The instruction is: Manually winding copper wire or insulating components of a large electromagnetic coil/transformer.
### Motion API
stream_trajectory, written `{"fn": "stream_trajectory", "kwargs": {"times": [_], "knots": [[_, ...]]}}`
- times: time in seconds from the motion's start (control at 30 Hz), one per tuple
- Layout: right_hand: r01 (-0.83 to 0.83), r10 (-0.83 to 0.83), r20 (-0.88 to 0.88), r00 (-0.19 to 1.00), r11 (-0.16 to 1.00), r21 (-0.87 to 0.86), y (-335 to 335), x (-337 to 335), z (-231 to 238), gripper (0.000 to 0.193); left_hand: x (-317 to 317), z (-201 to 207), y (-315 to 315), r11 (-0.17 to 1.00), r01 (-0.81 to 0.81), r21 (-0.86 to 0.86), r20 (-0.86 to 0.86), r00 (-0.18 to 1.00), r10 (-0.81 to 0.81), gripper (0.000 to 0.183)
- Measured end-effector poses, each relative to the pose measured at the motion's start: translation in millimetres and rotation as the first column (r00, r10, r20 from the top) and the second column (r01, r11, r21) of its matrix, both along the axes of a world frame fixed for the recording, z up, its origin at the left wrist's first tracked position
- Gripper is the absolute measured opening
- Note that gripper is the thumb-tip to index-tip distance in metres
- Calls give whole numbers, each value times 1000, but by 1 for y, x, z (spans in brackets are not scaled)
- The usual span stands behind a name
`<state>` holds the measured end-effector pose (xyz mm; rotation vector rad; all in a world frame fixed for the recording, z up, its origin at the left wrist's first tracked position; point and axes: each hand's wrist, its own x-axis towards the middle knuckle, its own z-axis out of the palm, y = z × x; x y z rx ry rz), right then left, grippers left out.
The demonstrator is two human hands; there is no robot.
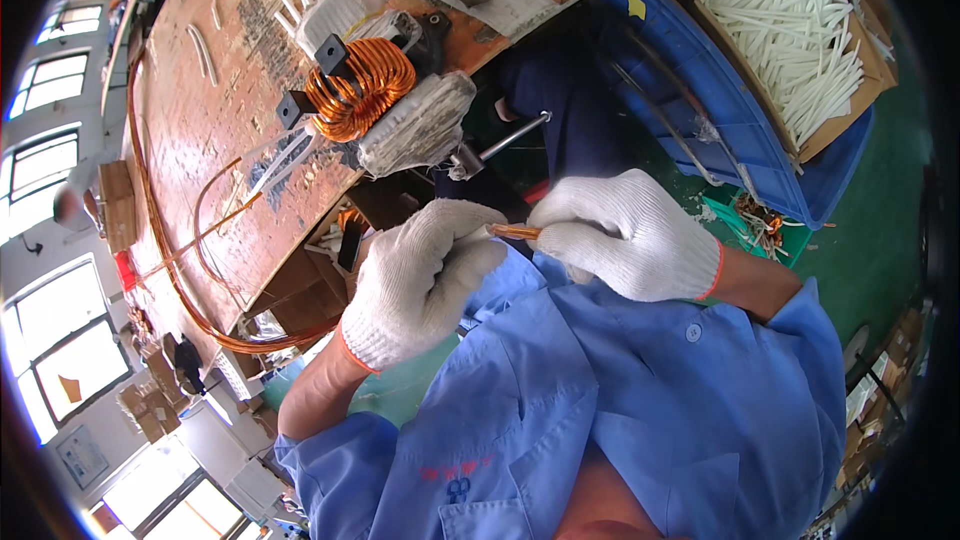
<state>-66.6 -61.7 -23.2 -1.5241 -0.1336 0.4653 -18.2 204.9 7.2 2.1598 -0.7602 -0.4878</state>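
the bench [172, 140] has a worn brown wooden top, scuffed with dark patches and bowed by the lens, filling the upper left. on it sits an orange-copper coil [362, 90] with black blocks [332, 55] at its side, just beside a ragged whitish block [418, 127]. a few curved white tubes [202, 54] lie farther left, and a long bundle of copper wire [255, 345] sweeps around the bench's left side.

off the bench, in front of the person's chest, a short copper-coloured piece [514, 231] spans the gap between two white-gloved hands. the right hand [632, 235] has its grip pinched on one end, thumb against fingers; the left hand [425, 280] has its grip pressed together around the other end, partly hidden by the glove. the person wears a blue jacket [650, 370].

to the right, a blue crate [850, 168] carries a cardboard box [872, 70] full of slim white tubes [790, 35]. near it, a green tray [797, 240] holds tangled scraps above a green floor [870, 270]. bright windows [75, 305] line the wall at far left, with cardboard cartons [117, 207] near them.
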Motion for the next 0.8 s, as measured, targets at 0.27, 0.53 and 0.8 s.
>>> {"fn": "stream_trajectory", "kwargs": {"times": [0.27,0.53,0.8], "knots": [[-158,159,-26,987,987,15,-7,7,-3,19,5,-8,5,982,168,82,213,960,-182,22],[-327,326,43,945,945,22,5,19,-13,15,10,3,12,829,387,404,337,779,-528,34],[-87,314,500,807,901,-424,21,2,-15,18,11,7,12,830,370,419,-15,916,-401,25]]}}
